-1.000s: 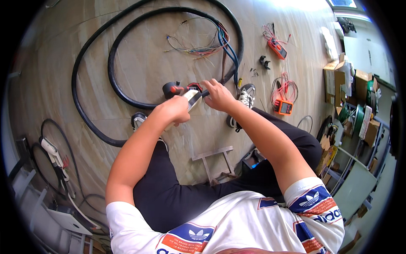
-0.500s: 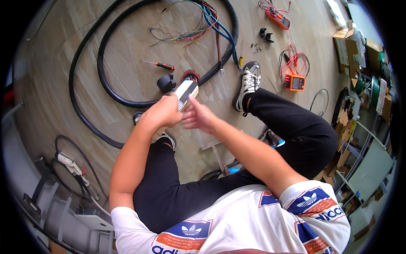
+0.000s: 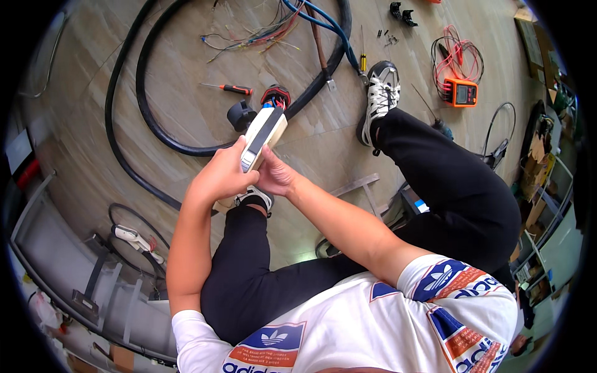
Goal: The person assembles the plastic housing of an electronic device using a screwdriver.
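Head view: the cream plug handle (image 3: 264, 138) slants up and slightly rightward from both hands, its long axis pointing away from the person; whether its far end touches the stone-patterned floor (image 3: 186, 115) I cannot tell. The left hand (image 3: 225, 175) pinches the lower left side and the right hand (image 3: 275, 175) the lower right, thumb against the edge, so neither is clearly nearer. A flat dark strip runs along the handle's top; a round red-rimmed plug end (image 3: 275, 96) sits beyond, near a rounded black cap (image 3: 241, 116). Thick, smooth black cable (image 3: 305, 100) loops around; a slim red-and-black screwdriver (image 3: 237, 89) points toward the floor's left edge.
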A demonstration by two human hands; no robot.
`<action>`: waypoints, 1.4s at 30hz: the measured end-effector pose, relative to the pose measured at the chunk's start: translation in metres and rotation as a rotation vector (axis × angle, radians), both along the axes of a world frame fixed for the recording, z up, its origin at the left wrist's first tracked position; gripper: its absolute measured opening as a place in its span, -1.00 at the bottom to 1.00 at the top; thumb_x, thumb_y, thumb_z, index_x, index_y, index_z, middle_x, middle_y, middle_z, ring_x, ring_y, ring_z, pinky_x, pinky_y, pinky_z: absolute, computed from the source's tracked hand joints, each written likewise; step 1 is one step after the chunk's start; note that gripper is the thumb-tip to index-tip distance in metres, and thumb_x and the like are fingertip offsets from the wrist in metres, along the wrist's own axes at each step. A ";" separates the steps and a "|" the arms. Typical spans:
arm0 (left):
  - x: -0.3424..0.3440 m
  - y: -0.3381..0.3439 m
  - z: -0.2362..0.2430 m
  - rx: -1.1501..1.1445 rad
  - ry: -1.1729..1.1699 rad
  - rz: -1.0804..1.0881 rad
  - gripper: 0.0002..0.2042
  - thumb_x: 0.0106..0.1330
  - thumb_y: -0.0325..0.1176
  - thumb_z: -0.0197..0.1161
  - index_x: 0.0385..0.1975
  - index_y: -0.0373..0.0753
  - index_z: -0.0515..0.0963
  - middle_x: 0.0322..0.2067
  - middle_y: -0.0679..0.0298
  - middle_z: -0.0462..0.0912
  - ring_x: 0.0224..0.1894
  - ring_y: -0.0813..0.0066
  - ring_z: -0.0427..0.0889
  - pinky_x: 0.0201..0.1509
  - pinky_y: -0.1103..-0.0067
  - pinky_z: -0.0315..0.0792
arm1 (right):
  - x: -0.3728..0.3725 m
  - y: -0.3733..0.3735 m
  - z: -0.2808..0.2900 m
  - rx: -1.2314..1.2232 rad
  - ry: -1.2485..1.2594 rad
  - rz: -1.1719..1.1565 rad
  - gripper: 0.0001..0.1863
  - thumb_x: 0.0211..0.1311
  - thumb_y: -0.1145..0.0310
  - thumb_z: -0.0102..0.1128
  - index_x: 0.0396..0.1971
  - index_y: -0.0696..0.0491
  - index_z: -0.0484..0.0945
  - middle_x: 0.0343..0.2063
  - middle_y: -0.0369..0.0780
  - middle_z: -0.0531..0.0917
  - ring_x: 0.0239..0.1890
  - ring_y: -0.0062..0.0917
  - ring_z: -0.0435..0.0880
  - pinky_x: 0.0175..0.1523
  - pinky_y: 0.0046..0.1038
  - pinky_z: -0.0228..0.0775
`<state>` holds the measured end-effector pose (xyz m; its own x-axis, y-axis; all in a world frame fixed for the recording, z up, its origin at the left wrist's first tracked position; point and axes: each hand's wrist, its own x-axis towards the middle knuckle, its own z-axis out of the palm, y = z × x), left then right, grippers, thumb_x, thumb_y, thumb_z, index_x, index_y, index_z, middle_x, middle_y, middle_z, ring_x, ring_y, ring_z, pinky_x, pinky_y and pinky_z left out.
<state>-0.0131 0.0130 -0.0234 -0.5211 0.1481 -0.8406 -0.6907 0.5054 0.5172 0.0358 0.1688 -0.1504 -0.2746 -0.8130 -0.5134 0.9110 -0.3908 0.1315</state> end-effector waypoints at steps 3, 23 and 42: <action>-0.003 -0.009 -0.001 0.048 -0.015 -0.038 -0.21 0.08 -0.19 0.37 0.24 -0.58 0.24 -0.42 0.12 0.63 -0.41 0.48 0.63 -0.37 0.52 0.51 | 0.002 0.002 -0.009 -0.072 -0.008 0.025 -0.12 0.03 -0.27 0.31 0.28 -0.10 0.26 0.19 -0.21 0.45 0.28 -0.32 0.36 0.36 -0.05 0.08; -0.089 0.007 -0.145 -0.203 0.663 -0.438 -0.89 0.21 -0.37 0.26 -0.32 -0.22 0.64 -0.32 0.11 0.60 -0.26 0.02 0.63 -0.15 0.26 0.50 | -0.015 0.003 0.014 0.364 0.100 0.225 -0.01 -0.05 -0.36 0.34 0.18 0.14 0.32 0.02 -0.14 0.54 0.06 -0.39 0.54 0.12 -0.31 0.41; -0.108 0.000 -0.148 -0.266 0.750 -1.062 -0.93 0.20 -0.44 0.10 -0.38 -0.26 0.48 -0.30 0.13 0.50 -0.22 0.18 0.64 -0.17 0.33 0.56 | -0.019 -0.010 0.017 0.486 0.179 0.277 -0.18 0.02 -0.32 0.30 0.03 0.12 0.52 -0.07 -0.14 0.62 0.00 -0.42 0.57 0.11 -0.38 0.38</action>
